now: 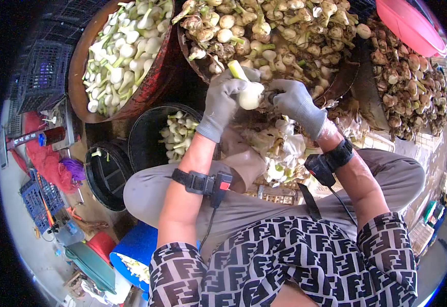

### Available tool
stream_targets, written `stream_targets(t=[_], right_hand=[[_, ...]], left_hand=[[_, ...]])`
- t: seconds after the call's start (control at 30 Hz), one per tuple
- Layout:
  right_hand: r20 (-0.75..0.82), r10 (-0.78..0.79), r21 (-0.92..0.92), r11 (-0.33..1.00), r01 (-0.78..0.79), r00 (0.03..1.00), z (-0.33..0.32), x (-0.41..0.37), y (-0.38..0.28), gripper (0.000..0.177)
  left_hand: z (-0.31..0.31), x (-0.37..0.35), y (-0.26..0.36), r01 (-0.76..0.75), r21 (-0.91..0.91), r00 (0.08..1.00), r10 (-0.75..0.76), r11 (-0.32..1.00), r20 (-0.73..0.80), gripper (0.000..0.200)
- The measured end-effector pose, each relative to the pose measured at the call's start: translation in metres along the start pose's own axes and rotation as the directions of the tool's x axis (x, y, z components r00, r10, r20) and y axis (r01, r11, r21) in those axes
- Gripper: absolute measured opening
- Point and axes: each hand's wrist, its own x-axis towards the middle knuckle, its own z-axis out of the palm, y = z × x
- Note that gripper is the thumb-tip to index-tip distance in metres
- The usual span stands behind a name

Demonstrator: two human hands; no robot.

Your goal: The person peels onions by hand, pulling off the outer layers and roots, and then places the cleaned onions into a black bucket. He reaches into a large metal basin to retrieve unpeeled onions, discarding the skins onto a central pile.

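My left hand [219,102], in a grey glove, is closed around a white garlic bulb [251,96] with a short green stem pointing up and left. Just to the right, my gloved right hand [298,105] is closed, its fingertips close to the bulb's side. A small dark bit shows at those fingers, but I cannot tell what they hold. Behind both hands stands a wide tub of unpeeled, soil-stained garlic [285,30]. Beneath them, between my knees, lies a heap of pale peeled skins and leaves [282,146].
At the upper left, a rusty-rimmed tub [76,77] holds clean white bulbs. A black bucket [137,130] with more bulbs stands by my left knee, beside another black container [100,176]. Brown garlic [413,92] is piled at right under a pink basin [408,25]. A blue barrel [131,243] stands lower left.
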Motion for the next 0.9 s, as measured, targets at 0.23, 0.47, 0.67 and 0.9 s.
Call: stream_targets(t=[0.23,0.47,0.67,0.9], right_hand=[[0.208,0.104,0.494,0.847,-0.196,0.973,0.013,-0.006,0.02,0.025],[0.198,-0.185,0.978,-0.03,-0.207,0.963,0.027,-0.007,0.013,0.03],[0.06,-0.145,0.782,0.621,0.044,0.988,0.007,-0.009,0.019,0.045],[0.167,-0.172,0.43,0.899,0.085,0.971,0.027,0.003,0.022,0.053]], left_hand=[[0.005,-0.001,0.005,-0.049,-0.04,0.992,0.044,0.998,-0.122,0.026],[0.024,-0.002,0.003,-0.25,0.24,0.964,0.218,0.938,0.154,0.037],[0.01,0.005,-0.001,-0.095,0.226,0.994,0.081,0.97,0.071,0.039],[0.013,-0.005,-0.031,-0.258,0.734,0.957,0.27,0.628,0.104,0.027]])
